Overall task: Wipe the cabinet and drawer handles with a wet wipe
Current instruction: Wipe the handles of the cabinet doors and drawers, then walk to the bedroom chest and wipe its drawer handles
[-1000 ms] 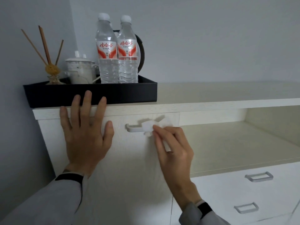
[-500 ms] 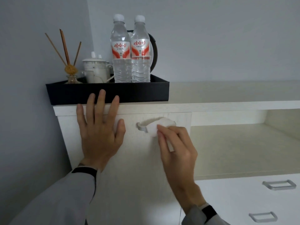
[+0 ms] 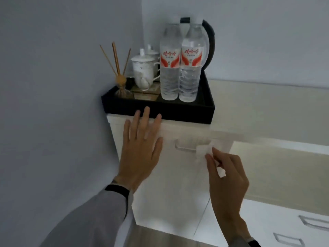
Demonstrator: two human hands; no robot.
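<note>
I count two water bottles (image 3: 170,68), two lidded cups (image 3: 143,72), three reed sticks (image 3: 116,58), one kettle (image 3: 208,41), one tray (image 3: 160,111), three handles (image 3: 186,147) and one wipe (image 3: 204,150) in my two hands (image 3: 140,148).

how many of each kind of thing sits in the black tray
water bottles: 2
lidded white cups: 2
reed diffuser: 1
black kettle: 1
total: 6

Dim, soft, slightly blurred, wide-angle warp
</note>
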